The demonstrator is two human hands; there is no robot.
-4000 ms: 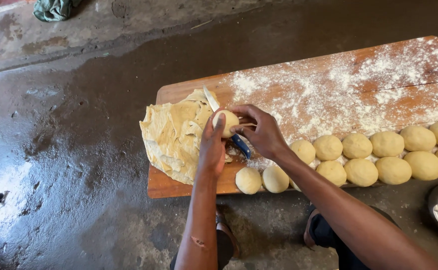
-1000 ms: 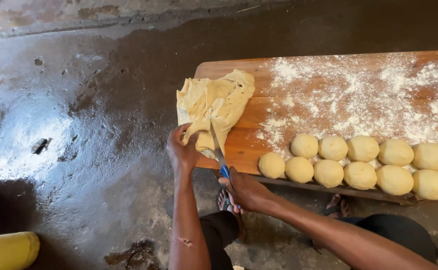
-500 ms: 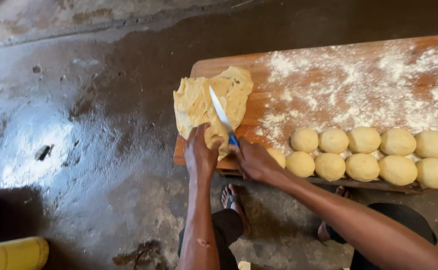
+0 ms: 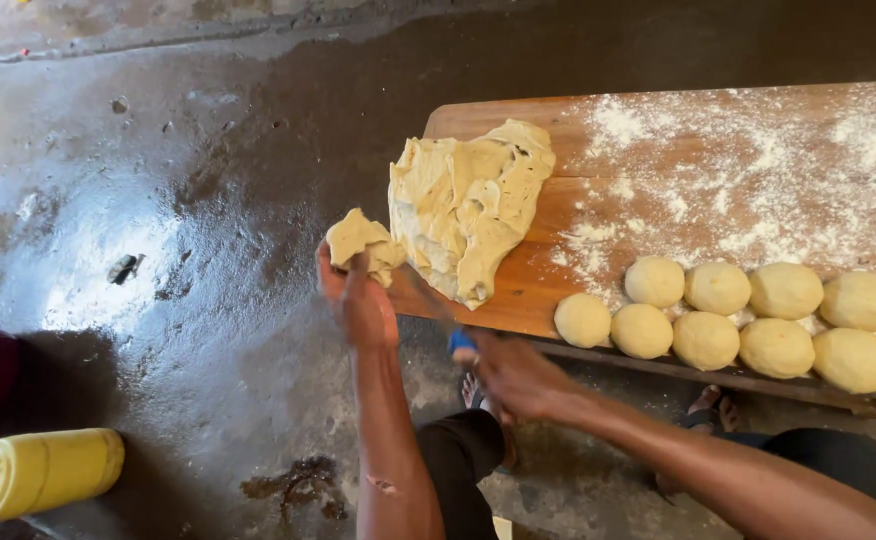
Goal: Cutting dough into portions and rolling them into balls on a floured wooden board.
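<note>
Pale yellow dough, a small torn-off lump (image 4: 361,243), pinched in the curled fingers of the left hand (image 4: 358,300) and lifted just off the left end of the desk (image 4: 518,290). Right hand (image 4: 518,375) closed round the blue handle of a knife (image 4: 438,315), blade blurred and angled up-left toward that lump, so exact edge hard to make out. Lay just right of the lump and nearly touching it: the big dough mass (image 4: 468,205), ragged and folded, creamy and slightly glossy, stretched with its long axis running from the near edge of the board up and away toward the far right. Sat nearer the left hand than the right; reached by the knife tip from below. Further right along the near edge, two rows of smooth rounded dough balls (image 4: 718,315), matte and dusted, packed touching one another. Beyond those, loose white flour (image 4: 758,170) scattered across bare wood. Underneath and all around, dark wet concrete floor (image 4: 158,250) with a shiny patch at left. Down in the lower left corner, well apart from everything, a yellow plastic jug (image 4: 43,472) on its side. Dark trouser knees and sandalled feet glimpsed below the board.
</note>
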